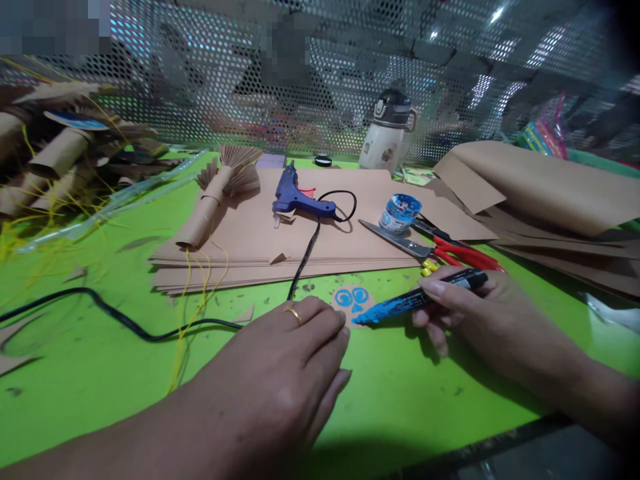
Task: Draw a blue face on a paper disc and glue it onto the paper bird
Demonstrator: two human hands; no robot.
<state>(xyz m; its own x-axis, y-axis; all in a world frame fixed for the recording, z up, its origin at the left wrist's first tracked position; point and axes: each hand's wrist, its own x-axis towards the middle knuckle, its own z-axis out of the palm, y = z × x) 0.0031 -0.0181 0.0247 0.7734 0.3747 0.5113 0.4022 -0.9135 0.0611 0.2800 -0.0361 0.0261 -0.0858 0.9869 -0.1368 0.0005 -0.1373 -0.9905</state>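
Note:
A small round brown paper disc (369,294) lies on the green table, painted with two blue rings and blue marks beneath them. My left hand (290,360), with a ring on one finger, lies palm down with its fingertips at the disc's left edge; whether it presses on the disc is partly hidden. In my right hand (455,307) is a black marker pen (413,301), its front end coated in thick blue paint. The pen's tip touches the lower part of the disc. Behind it stands an open jar of blue paint (400,212) on stacked brown paper.
A purple glue gun (303,197) with a black cord, red-handled scissors (440,250) and a rolled-paper figure (210,200) rest on the paper stack (250,250). Paper figures (60,150) pile up left. A bottle (385,137) stands at the back before a perforated metal screen (210,80).

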